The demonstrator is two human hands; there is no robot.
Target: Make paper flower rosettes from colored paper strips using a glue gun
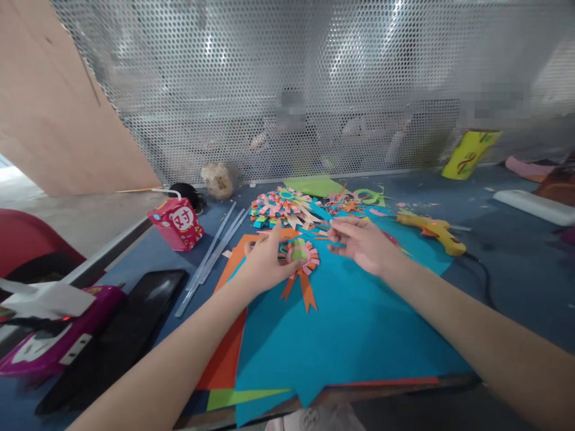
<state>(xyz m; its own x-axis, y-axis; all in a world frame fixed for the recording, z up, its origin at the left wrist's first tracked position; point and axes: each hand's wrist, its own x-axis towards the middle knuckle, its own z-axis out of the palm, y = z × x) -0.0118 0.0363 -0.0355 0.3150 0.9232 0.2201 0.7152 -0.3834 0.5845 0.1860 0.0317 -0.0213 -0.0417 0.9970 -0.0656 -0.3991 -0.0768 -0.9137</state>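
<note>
My left hand (269, 257) is closed on a paper rosette (309, 254), its thumb lying across the green centre. The rosette has pink and orange looped petals, and two orange notched tails hang from it over the blue paper (350, 317). To the right, my right hand (359, 242) hovers above the same sheet with its thumb and fingers drawn together. Whatever is between those fingertips is too small to make out. Just beyond both hands lies a pile of finished-looking paper rosettes (281, 203) in pink, orange, blue and cream.
Clear glue sticks (211, 251), a red drink carton (177, 222) and a black phone-like slab (121, 335) lie left. A yellow glue gun (433, 230) with a cord rests right. Paper scraps (345, 200) and a yellow can-like container (469, 155) stand near the perforated metal screen (269, 72).
</note>
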